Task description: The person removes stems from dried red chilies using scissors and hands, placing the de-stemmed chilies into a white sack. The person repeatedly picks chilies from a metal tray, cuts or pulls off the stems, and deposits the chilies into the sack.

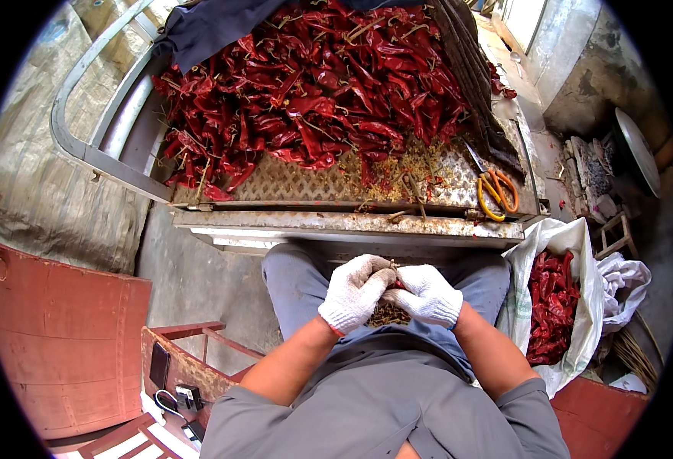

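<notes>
Both my hands wear white knit gloves and meet above my lap. My left hand (358, 292) and my right hand (427, 294) pinch a dried red chili pepper (397, 283) between them; most of it is hidden by the fingers, and a stem end shows at the top. Beneath the hands, between my knees, lies a heap of brownish stems (388, 315). Beyond my knees, a large pile of dried red chilies (325, 86) covers a rusty metal truck bed (302, 179). Scissors with orange and yellow handles (498, 195) rest at its right front corner, among scattered seeds.
A white woven sack (589, 310) of red chilies stands open at my right, beside a crumpled white bag (623, 287). Dark cloths (216, 28) cover parts of the pile. At the left are a curved metal rail (64, 109) and a wooden seat (193, 358) holding a phone and chargers.
</notes>
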Available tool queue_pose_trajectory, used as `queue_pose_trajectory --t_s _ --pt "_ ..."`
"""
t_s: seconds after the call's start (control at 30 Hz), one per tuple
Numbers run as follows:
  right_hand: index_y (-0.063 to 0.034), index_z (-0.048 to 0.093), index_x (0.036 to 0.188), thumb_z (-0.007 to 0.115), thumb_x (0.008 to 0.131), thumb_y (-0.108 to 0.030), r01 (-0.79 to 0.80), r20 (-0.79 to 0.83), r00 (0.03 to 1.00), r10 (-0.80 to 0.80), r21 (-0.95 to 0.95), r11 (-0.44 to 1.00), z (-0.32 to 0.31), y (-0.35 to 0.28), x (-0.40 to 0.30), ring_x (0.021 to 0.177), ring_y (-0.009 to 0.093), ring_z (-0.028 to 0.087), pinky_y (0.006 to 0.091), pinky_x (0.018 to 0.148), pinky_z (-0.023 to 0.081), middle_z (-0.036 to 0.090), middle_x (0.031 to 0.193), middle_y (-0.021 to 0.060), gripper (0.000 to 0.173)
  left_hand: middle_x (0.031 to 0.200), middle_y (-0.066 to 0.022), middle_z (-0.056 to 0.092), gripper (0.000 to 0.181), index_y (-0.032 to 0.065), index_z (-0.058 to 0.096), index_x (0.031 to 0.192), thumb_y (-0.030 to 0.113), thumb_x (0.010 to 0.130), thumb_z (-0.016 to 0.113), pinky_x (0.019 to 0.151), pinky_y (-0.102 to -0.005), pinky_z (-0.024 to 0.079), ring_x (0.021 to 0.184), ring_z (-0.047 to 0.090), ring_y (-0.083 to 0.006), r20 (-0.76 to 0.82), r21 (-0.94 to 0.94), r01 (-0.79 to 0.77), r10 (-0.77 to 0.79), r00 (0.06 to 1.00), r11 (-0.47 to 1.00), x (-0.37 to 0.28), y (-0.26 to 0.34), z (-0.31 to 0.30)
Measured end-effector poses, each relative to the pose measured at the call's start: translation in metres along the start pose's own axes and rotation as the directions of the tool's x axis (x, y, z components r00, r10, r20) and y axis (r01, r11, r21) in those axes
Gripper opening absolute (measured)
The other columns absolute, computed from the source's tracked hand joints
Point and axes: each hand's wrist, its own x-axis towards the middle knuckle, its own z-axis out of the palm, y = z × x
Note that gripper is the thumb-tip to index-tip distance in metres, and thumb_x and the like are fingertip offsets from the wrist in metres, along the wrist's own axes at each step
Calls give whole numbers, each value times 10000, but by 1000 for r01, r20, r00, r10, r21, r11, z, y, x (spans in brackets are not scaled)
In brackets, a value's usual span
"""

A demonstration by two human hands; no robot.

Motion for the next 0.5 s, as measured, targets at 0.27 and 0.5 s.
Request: queue_pose_trajectory --t_s 0.27,0.5 --pt "-74 665 883 734 941 -288 214 -221 944 -246 -157 964 12 3 -6 737 415 645 464 651 506 645 794 165 233 883 -39 694 134 25 680 1099 137 1034 649 544 -233 493 651 619 -92 8 -600 326 -402 916 731 -3 -14 7" --pt "-72 649 824 777 929 -286 181 -322 918 -230 -175 968 11 5 -18 676 405 629 453 609 490 628 746 162 270 822 -11 683 131 37 684 1082 153 1021 678 463 -206 426 569 570 -52 -53 -640 326 -463 885 696 2 -14 29"
